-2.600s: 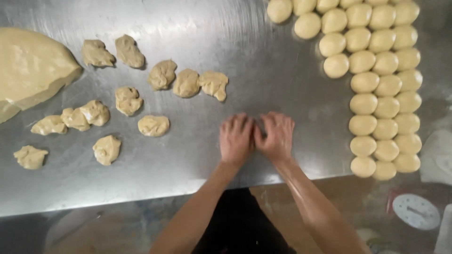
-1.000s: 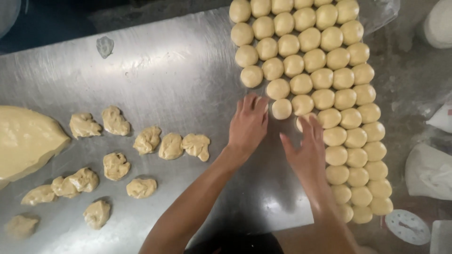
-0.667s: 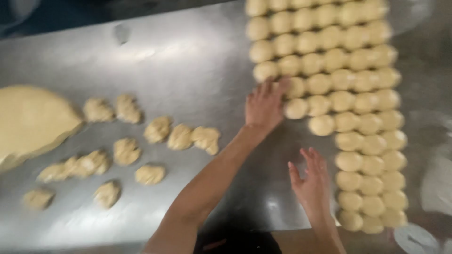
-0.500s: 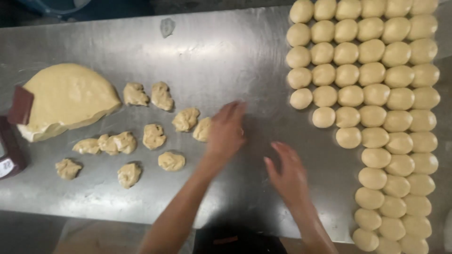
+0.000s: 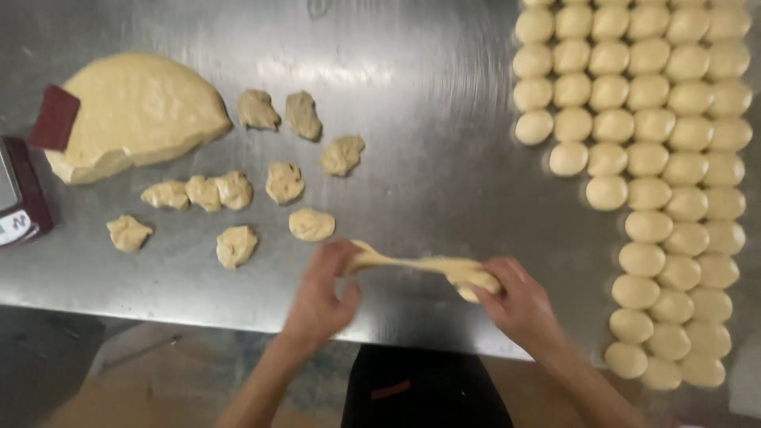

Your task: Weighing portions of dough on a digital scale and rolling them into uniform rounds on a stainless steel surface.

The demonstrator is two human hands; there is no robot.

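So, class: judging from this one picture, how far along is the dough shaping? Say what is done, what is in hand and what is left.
Done: many smooth round dough balls sit in rows on the right of the steel table. In hand: the left hand and right hand stretch one dough piece between them. Left: about eleven rough dough lumps and the big dough slab at left.

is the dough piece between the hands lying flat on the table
No: the dough piece is stretched in the air between the left hand and the right hand, each gripping one end above the steel table.
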